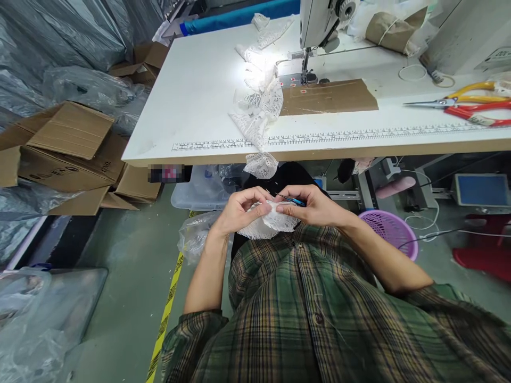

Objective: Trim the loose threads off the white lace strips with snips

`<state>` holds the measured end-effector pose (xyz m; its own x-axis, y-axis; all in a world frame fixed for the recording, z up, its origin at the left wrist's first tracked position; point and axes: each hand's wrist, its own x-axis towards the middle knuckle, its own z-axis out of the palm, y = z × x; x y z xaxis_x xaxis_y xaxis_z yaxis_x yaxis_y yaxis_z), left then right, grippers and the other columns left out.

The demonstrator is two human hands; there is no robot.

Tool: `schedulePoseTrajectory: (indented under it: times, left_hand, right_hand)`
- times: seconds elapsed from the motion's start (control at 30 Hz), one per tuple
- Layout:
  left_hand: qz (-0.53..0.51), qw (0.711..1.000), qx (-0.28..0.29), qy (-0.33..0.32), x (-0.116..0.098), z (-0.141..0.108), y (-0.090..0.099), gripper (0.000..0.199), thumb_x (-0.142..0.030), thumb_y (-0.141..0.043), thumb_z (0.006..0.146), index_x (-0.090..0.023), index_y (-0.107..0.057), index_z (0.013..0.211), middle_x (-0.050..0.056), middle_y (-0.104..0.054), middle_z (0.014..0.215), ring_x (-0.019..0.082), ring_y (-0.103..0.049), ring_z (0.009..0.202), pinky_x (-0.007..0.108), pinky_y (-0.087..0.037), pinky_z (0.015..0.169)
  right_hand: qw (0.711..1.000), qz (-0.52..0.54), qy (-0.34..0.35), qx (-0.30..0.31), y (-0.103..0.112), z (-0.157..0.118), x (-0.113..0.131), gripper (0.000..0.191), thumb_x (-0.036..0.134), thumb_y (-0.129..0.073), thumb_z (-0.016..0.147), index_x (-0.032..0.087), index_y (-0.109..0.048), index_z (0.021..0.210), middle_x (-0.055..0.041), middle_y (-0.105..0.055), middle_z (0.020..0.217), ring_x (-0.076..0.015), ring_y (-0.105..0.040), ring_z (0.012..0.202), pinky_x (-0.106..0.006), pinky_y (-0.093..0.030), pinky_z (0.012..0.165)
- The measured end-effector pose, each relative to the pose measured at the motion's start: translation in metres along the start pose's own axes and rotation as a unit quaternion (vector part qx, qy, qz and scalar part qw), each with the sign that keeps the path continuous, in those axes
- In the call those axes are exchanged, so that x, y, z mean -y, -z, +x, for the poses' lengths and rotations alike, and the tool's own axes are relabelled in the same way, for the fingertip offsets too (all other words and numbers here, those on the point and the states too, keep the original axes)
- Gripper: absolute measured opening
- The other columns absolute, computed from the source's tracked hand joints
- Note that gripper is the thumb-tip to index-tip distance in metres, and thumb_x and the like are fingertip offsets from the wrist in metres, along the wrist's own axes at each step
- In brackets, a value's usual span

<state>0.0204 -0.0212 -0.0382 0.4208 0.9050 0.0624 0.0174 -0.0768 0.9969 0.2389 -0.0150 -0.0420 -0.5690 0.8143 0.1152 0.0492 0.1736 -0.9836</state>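
Note:
White lace fabric (263, 226) is held close to my body, below the table's front edge. My left hand (245, 208) pinches its upper left part between thumb and fingers. My right hand (309, 205) is closed on a small dark tool with a blue part (294, 201), and its thumb also presses on the lace. The tool's tip lies between my two hands, over the lace. A strip of lace (257, 106) runs across the table left of the sewing machine (319, 24), and its end hangs over the front edge.
On the white table (191, 90) lie brown cardboard (331, 98), yellow-handled pliers (451, 100) and a red-handled tool (475, 113). Open boxes (72, 133) stand at the left. Beneath the table are a purple basket (389, 226) and a clear bin (195, 191).

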Motion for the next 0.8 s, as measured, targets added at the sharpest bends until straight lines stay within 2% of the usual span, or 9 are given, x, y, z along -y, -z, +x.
schedulePoseTrajectory:
  times: [0.07, 0.17, 0.27, 0.43, 0.67, 0.8]
  left_hand:
    - [-0.007, 1.0, -0.021, -0.011, 0.002, 0.001, -0.001, 0.03, -0.042, -0.083, 0.075, -0.017, -0.066, 0.071, 0.006, -0.068, 0.083, 0.016, -0.063, 0.077, 0.029, -0.051, 0.07]
    - [-0.007, 0.998, -0.053, -0.026, 0.002, 0.001, -0.004, 0.027, -0.039, -0.085, 0.072, -0.017, -0.068, 0.073, 0.005, -0.067, 0.084, 0.015, -0.061, 0.075, 0.027, -0.05, 0.067]
    - [-0.001, 0.997, -0.062, -0.035, 0.002, -0.001, -0.006, 0.023, -0.035, -0.086, 0.072, -0.018, -0.071, 0.075, 0.007, -0.07, 0.092, 0.017, -0.066, 0.085, 0.031, -0.053, 0.075]
    - [0.0, 0.998, -0.043, -0.051, 0.001, -0.002, -0.007, 0.015, -0.029, -0.085, 0.074, -0.019, -0.075, 0.078, 0.009, -0.075, 0.101, 0.021, -0.069, 0.097, 0.036, -0.054, 0.087]
    - [-0.044, 0.994, -0.091, -0.033, 0.0, 0.002, -0.009, 0.019, -0.029, -0.086, 0.072, -0.017, -0.071, 0.072, 0.004, -0.073, 0.082, 0.013, -0.066, 0.073, 0.026, -0.053, 0.069]
    - [-0.07, 0.989, -0.127, -0.018, 0.0, 0.003, -0.012, 0.024, -0.029, -0.088, 0.069, -0.016, -0.068, 0.069, 0.003, -0.073, 0.079, 0.012, -0.065, 0.068, 0.025, -0.053, 0.066]
  right_hand:
    - [1.0, -0.01, 0.008, -0.012, 0.001, 0.0, 0.001, 0.026, 0.039, -0.072, 0.086, 0.016, -0.074, 0.097, -0.0043, -0.071, 0.089, -0.0143, -0.059, 0.076, -0.027, -0.045, 0.069]
    - [0.999, -0.02, 0.012, -0.022, 0.003, 0.001, 0.002, 0.025, 0.038, -0.072, 0.086, 0.016, -0.073, 0.098, -0.0045, -0.071, 0.088, -0.0137, -0.059, 0.074, -0.026, -0.045, 0.067]
    - [0.998, -0.04, 0.02, -0.039, 0.004, 0.002, 0.003, 0.024, 0.037, -0.071, 0.087, 0.016, -0.073, 0.095, -0.0046, -0.071, 0.086, -0.014, -0.059, 0.074, -0.026, -0.046, 0.067]
    - [0.995, -0.088, 0.025, -0.051, 0.005, 0.003, 0.004, 0.021, 0.036, -0.069, 0.088, 0.015, -0.071, 0.091, -0.0036, -0.069, 0.082, -0.0135, -0.057, 0.073, -0.027, -0.045, 0.067]
    - [0.995, -0.068, 0.049, -0.046, 0.005, 0.004, 0.008, 0.018, 0.032, -0.067, 0.09, 0.015, -0.071, 0.092, -0.0048, -0.071, 0.086, -0.0132, -0.06, 0.074, -0.026, -0.047, 0.068]
    - [0.998, -0.021, 0.026, -0.052, 0.003, 0.006, 0.011, 0.019, 0.034, -0.069, 0.088, 0.015, -0.072, 0.092, -0.0043, -0.071, 0.084, -0.012, -0.058, 0.07, -0.025, -0.046, 0.064]
